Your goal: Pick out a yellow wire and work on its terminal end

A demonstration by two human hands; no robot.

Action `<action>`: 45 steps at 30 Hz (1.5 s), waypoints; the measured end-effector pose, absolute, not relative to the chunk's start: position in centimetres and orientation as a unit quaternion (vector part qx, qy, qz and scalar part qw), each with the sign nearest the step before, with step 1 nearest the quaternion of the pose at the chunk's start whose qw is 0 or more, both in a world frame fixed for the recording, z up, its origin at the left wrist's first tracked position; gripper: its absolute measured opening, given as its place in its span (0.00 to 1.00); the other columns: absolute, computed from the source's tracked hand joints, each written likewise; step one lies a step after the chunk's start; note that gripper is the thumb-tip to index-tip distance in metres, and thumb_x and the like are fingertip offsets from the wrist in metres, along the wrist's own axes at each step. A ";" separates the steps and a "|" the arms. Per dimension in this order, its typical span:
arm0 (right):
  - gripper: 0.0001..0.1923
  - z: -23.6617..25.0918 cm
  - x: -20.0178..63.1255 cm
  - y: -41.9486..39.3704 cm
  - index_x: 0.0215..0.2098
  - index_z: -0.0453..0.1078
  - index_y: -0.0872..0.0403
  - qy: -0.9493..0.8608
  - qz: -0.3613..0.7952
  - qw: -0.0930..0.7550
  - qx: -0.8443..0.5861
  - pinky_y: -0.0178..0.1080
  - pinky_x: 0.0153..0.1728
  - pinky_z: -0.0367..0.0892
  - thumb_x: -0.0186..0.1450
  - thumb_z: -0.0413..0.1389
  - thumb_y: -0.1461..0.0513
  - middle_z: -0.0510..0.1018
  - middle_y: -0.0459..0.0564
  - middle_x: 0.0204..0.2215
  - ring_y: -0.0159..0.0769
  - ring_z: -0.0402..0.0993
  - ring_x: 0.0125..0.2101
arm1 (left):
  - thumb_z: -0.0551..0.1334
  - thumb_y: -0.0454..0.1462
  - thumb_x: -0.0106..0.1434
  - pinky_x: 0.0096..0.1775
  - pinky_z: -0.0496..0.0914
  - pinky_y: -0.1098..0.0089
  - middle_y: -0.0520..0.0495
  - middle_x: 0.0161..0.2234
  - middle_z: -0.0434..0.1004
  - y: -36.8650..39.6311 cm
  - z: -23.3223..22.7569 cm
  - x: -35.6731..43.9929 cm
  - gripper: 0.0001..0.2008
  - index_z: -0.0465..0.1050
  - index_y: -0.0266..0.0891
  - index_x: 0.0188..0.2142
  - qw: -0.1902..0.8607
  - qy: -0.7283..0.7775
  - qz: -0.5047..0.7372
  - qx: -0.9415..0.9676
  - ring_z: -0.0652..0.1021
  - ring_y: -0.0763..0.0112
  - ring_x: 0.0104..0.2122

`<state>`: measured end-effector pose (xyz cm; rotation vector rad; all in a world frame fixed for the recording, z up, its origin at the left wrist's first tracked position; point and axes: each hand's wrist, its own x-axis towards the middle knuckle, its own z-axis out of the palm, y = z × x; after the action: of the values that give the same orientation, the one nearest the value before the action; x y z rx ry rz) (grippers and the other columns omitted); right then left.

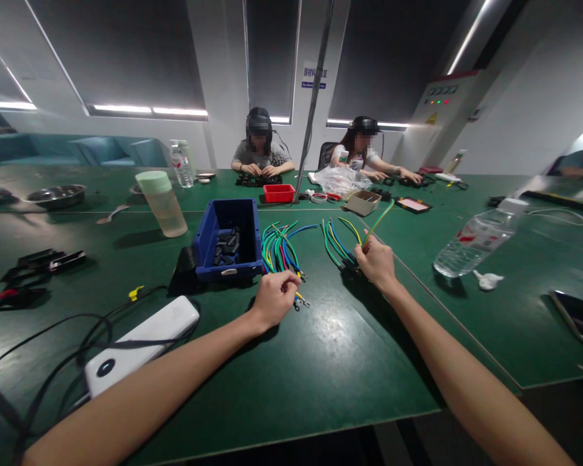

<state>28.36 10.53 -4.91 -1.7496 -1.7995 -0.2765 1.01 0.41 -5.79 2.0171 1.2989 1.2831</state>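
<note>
- Pinching the terminal ends of a loose bunch of coloured wires, the left hand has its fingers curled closed on them, on the green table just right of the blue bin
- The right hand is closed on a yellow-green wire that slants up from it, over a second bunch of wires
- A white power bank lies near the left forearm
- A clear water bottle lies on its side to the right
- Two people sit at the far end of the table
</note>
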 end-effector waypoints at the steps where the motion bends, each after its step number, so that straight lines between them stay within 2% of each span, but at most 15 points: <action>1: 0.13 -4.9 28.4 10.5 0.35 0.71 0.57 -0.681 -0.104 0.286 -0.666 0.37 0.31 0.62 0.61 0.49 0.58 0.78 0.56 0.26 0.41 0.73 0.26 | 0.53 0.30 0.57 0.27 0.63 0.76 0.52 0.21 0.73 0.4 -5.8 0.9 0.11 0.73 0.36 0.26 0.197 0.477 0.467 0.718 0.71 0.76 0.21; 3: 0.12 -4.8 28.3 10.5 0.34 0.71 0.57 -0.684 -0.108 0.253 -0.676 0.37 0.31 0.61 0.61 0.49 0.58 0.79 0.57 0.27 0.41 0.74 0.27 | 0.53 0.30 0.56 0.26 0.61 0.75 0.53 0.18 0.69 0.3 -5.7 0.8 0.10 0.70 0.37 0.22 0.177 0.497 0.476 0.704 0.68 0.77 0.20; 6: 0.15 -4.6 28.3 10.4 0.41 0.70 0.57 -0.688 -0.116 0.216 -0.683 0.37 0.30 0.61 0.61 0.48 0.58 0.79 0.56 0.29 0.42 0.74 0.28 | 0.52 0.29 0.55 0.23 0.56 0.74 0.55 0.14 0.61 0.1 -5.6 0.7 0.12 0.63 0.38 0.16 0.138 0.510 0.471 0.706 0.64 0.77 0.17; 8: 0.16 -4.5 28.2 10.3 0.43 0.69 0.57 -0.690 -0.120 0.193 -0.687 0.37 0.30 0.60 0.61 0.48 0.58 0.79 0.57 0.29 0.42 0.74 0.29 | 0.52 0.29 0.54 0.23 0.55 0.73 0.54 0.14 0.59 0.0 -5.7 0.7 0.12 0.60 0.38 0.15 0.105 0.507 0.456 0.723 0.64 0.76 0.17; 14: 0.14 -4.4 28.1 10.2 0.39 0.71 0.56 -0.696 -0.120 0.146 -0.693 0.37 0.30 0.60 0.62 0.48 0.58 0.79 0.57 0.30 0.43 0.75 0.30 | 0.52 0.29 0.53 0.26 0.59 0.72 0.51 0.17 0.67 -0.4 -6.1 1.0 0.11 0.63 0.38 0.17 0.033 0.443 0.427 0.787 0.68 0.74 0.20; 22: 0.14 -5.1 28.0 10.5 0.38 0.72 0.54 -0.707 -0.105 0.122 -0.688 0.37 0.30 0.60 0.63 0.48 0.57 0.79 0.56 0.30 0.43 0.76 0.32 | 0.53 0.29 0.53 0.30 0.65 0.72 0.49 0.21 0.73 -0.5 -6.5 1.2 0.09 0.68 0.38 0.21 0.019 0.352 0.394 0.849 0.73 0.72 0.23; 45: 0.17 -5.8 27.3 10.8 0.44 0.72 0.50 -0.736 -0.057 0.102 -0.667 0.36 0.29 0.59 0.64 0.49 0.52 0.80 0.54 0.31 0.43 0.76 0.33 | 0.55 0.30 0.54 0.29 0.66 0.72 0.49 0.22 0.74 -0.6 -6.6 1.3 0.07 0.71 0.38 0.25 0.016 0.322 0.330 0.887 0.74 0.71 0.24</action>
<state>27.29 10.75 -5.84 -1.9695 -2.1730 -0.1676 1.33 -0.58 -6.59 2.7585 1.0005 1.0265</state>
